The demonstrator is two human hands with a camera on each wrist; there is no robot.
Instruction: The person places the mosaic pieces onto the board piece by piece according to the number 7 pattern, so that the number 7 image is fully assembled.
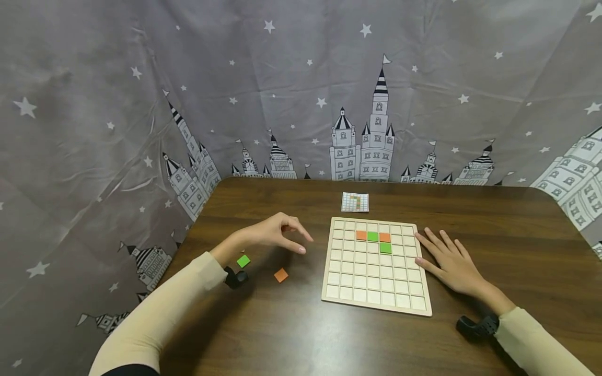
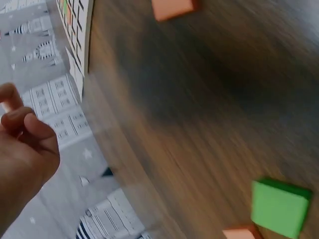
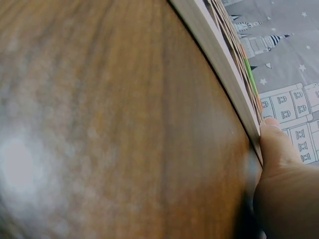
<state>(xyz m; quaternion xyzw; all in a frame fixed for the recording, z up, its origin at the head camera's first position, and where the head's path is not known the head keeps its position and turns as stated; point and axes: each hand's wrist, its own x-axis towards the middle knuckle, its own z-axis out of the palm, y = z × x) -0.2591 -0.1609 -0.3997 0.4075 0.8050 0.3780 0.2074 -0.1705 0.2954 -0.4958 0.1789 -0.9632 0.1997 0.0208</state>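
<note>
A pale wooden grid board lies on the table. In its upper rows sit orange and green square tiles, among them a green tile below an orange tile. My left hand hovers left of the board, thumb and forefinger apart with nothing between them, other fingers bent. Below it on the table lies a loose orange tile; near the wrist is a green tile. The left wrist view shows another orange piece beside the green one. My right hand rests flat, fingers spread, touching the board's right edge.
A small card printed with a coloured grid lies behind the board. The brown wooden table ends at a grey curtain with castles and stars. Each wrist wears a black band, such as the right wristband.
</note>
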